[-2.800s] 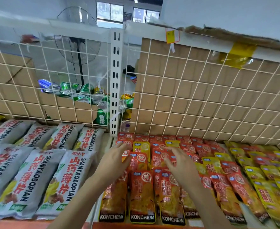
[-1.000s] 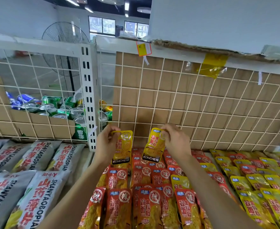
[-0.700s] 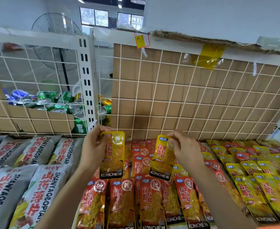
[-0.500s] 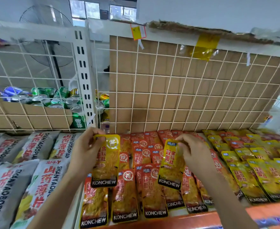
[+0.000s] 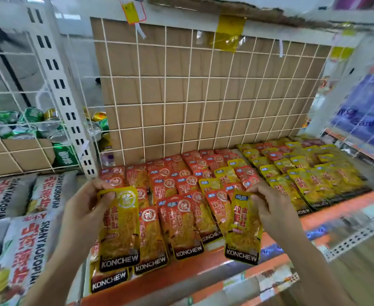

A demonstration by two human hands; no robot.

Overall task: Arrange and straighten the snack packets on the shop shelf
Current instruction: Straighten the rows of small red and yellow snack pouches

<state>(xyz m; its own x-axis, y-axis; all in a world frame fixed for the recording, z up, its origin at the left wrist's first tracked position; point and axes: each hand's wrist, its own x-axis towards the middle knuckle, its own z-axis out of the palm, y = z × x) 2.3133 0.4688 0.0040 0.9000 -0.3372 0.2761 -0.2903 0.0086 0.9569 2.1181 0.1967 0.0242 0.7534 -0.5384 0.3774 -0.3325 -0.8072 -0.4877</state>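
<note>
My left hand (image 5: 82, 215) grips a yellow KONCHEW packet (image 5: 119, 230) by its top edge, above the front left of the red packets. My right hand (image 5: 272, 213) pinches a second yellow KONCHEW packet (image 5: 243, 226) by its top, hanging over the shelf's front edge. Below them, red KONCHEW packets (image 5: 181, 219) lie in overlapping rows on the shelf (image 5: 203, 263), with a few yellow ones (image 5: 225, 175) mixed in. Rows of yellow packets (image 5: 309, 173) fill the right part of the shelf.
Grey SHANYAOBOPIAN bags (image 5: 22, 244) lie on the left section. A white wire grid backed by cardboard (image 5: 203, 96) closes the shelf's rear. Drink cans (image 5: 38, 124) sit in a carton behind the left grid, beside a white slotted upright (image 5: 64, 96).
Both hands lifted yellow packets out of the red rows, then brought them down and forward towards the shelf front. The view has swung to the right and down.
</note>
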